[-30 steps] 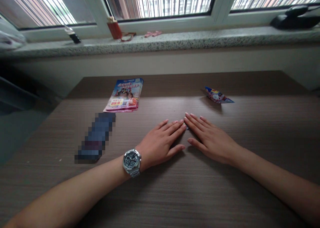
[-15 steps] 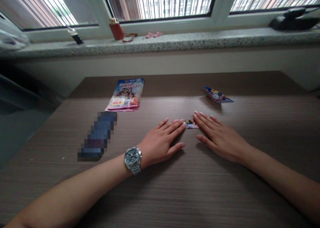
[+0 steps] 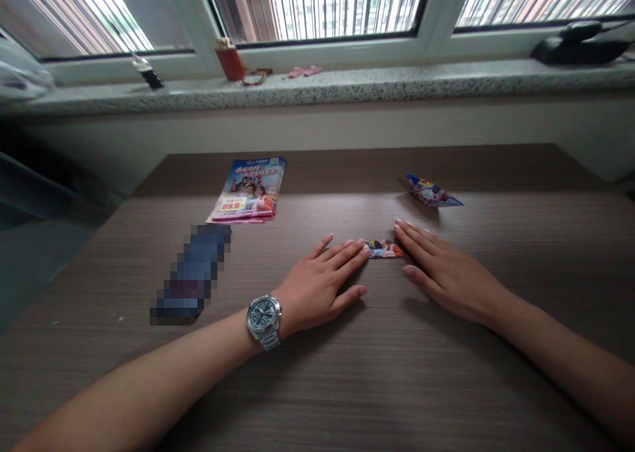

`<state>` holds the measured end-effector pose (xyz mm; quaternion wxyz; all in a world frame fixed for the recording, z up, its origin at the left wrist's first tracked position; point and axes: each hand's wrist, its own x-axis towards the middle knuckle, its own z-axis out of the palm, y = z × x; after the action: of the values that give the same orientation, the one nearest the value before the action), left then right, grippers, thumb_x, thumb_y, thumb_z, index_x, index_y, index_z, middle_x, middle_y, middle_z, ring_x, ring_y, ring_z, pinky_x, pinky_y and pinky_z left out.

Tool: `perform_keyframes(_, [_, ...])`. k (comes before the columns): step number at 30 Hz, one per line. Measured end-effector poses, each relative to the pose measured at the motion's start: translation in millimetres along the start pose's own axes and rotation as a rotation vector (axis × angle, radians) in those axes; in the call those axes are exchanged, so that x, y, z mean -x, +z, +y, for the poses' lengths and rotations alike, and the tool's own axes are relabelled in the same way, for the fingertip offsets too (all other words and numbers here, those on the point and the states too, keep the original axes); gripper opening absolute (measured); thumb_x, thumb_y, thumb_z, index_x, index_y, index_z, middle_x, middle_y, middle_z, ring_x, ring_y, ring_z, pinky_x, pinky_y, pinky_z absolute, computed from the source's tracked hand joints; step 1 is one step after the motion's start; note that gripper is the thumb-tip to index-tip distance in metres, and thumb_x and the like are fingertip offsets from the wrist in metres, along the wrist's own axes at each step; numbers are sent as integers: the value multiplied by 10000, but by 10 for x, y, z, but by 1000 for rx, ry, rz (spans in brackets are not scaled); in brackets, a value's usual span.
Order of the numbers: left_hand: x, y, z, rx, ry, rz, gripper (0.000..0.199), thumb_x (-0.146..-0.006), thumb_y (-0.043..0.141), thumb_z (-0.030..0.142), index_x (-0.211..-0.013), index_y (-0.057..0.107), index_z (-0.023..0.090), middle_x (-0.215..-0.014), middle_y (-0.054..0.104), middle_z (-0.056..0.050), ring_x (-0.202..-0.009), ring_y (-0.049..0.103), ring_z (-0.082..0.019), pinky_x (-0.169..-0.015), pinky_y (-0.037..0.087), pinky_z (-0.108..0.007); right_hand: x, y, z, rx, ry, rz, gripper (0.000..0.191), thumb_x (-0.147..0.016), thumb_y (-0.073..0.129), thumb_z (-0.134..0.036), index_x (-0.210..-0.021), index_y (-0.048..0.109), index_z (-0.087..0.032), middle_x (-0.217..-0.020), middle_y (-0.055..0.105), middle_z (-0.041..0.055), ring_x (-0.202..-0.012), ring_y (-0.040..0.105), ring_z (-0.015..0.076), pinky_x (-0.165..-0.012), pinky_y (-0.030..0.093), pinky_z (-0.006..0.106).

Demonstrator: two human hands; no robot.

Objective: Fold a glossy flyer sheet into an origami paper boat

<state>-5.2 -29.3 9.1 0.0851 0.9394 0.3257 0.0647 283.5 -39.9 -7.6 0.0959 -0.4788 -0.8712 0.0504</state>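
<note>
"In the head view, where to look first?"

"At the narrow printed paper strip (image 3: 384, 249), apparently folded, lying on the wood-grain table (image 3: 317, 392) between the two sets of fingertips. Probably in the middle of pressing a crease flat."

"Any tips for doing that well?"

"Pin one end with the left hand (image 3: 317, 283) and run the right hand (image 3: 449, 267) outward with even pressure. Best to check the long edges for alignment before bearing down, with a wrong crease likely hard to undo."

"And the left hand's pose?"

"Palm down, nearly flat, little finger slightly splayed, thumb well apart. Fingertips over the strip's left end, nothing gripped. Forearm slanting in from lower left, silver wristwatch (image 3: 264, 313) at the wrist."

"And the right's?"

"Also flattened and ungripping, fingers close together, thumb pointing inward. Index finger at the strip's right end; impossible to tell how hard against the paper. Forearm slanting in from lower right."
</note>
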Motion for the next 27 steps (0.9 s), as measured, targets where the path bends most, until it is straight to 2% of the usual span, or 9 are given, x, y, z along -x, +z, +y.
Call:
perform_keyframes(3, [-18, 12, -24, 3, 10, 2, 603, -1072, 321, 519, -1611, 232, 263, -1671, 253, -26, -1547, 257, -174, -1300, 40, -425, -54, 10, -123, -37, -46, 49, 700, -1062, 341, -476, -1641, 106, -160, -1687, 206, 135, -1557, 190, 256, -1242, 276, 503])
perform_keyframes(6, [-37, 20, -38, 9, 28, -10, 605, -1074, 309, 516, -1616, 212, 263, -1677, 225, -29, -1558, 220, -167, -1299, 27, -425, -104, 62, -223, -54, -111, 5, 720, -1060, 359, -473, -1644, 56, -182, -1688, 198, 126, -1557, 178, 254, -1244, 272, 506])
perform_keyframes(13, [-26, 42, -10, -7, 21, -42, 709, -1057, 320, 557, -1624, 161, 161, -1688, 138, -89, -1579, 104, -183, -1299, 61, -399, -133, 136, -256, -25, -117, -32, 744, -1053, 369, -506, -1639, 14, -217, -1687, 181, 101, -1552, 187, 247, -1246, 271, 495])
perform_keyframes(17, [12, 3, -21, -17, 11, -49, 677, -1067, 277, 552, -1623, 177, 179, -1684, 163, -84, -1576, 129, -183, -1299, 65, -408, -135, 116, -258, -36, -108, -44, 731, -1048, 374, -517, -1641, 64, -222, -1686, 195, 94, -1551, 195, 245, -1250, 263, 490])
perform_keyframes(22, [77, -103, -44, -35, -5, -84, 659, -1072, 244, 560, -1621, 198, 198, -1678, 190, -68, -1570, 164, -173, -1298, 4, -410, -140, 102, -265, -20, -99, -62, 708, -1052, 349, -526, -1638, 136, -190, -1684, 207, 101, -1553, 194, 238, -1252, 258, 489])
perform_keyframes(27, [136, -154, -45, -64, -32, -84, 648, -1073, 236, 562, -1615, 229, 207, -1667, 238, -55, -1566, 184, -169, -1300, 4, -411, -134, 114, -256, -31, -108, -47, 725, -1046, 376, -520, -1642, 98, -216, -1685, 209, 94, -1552, 199, 242, -1250, 263, 498])
